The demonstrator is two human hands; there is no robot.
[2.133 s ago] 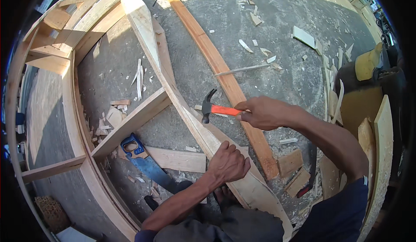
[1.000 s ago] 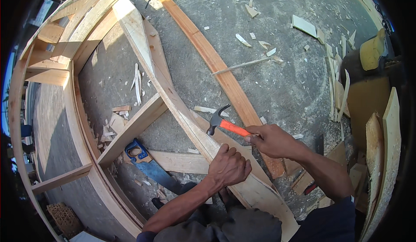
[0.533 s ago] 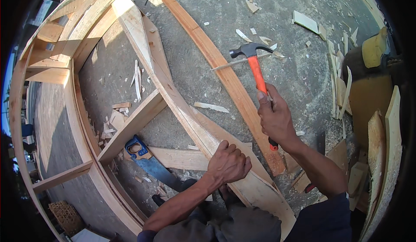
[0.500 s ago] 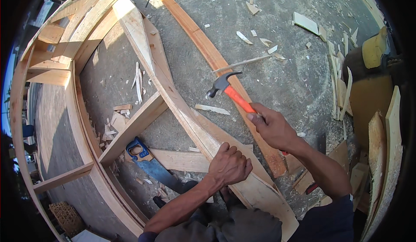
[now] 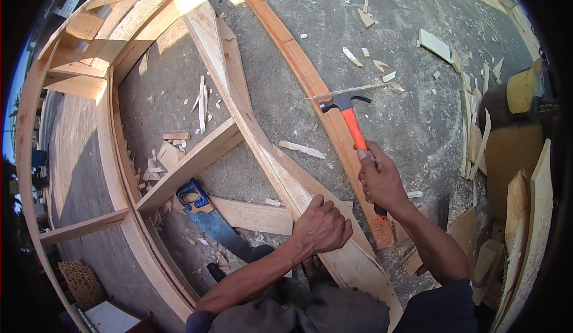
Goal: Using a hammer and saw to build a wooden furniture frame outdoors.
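Note:
My right hand (image 5: 382,179) is wrapped round the orange handle of a claw hammer (image 5: 353,129). The hammer is raised, its dark head away from me and its claw turned to the right. Closed over a long curved wooden board (image 5: 253,131) is my left hand (image 5: 323,228), knuckles up, near my lap. Its fingertips are hidden. The board runs from my lap to the far left and forms one side of a curved wooden frame (image 5: 107,148). A cross piece (image 5: 188,165) joins the board to the rest of the frame.
A handsaw (image 5: 218,231) with a blue handle leans by a loose board (image 5: 253,215) inside the frame. Beyond the hammer a long reddish plank (image 5: 286,49) lies on the concrete. Offcuts and chips are scattered about. Rough slabs (image 5: 531,219) stand at the right, and a woven basket (image 5: 82,284) at lower left.
My right hand has drawn the hammer back to the right, and its handle now stands steeper. My left hand stays at the same place on the board. The whole view has shifted slightly.

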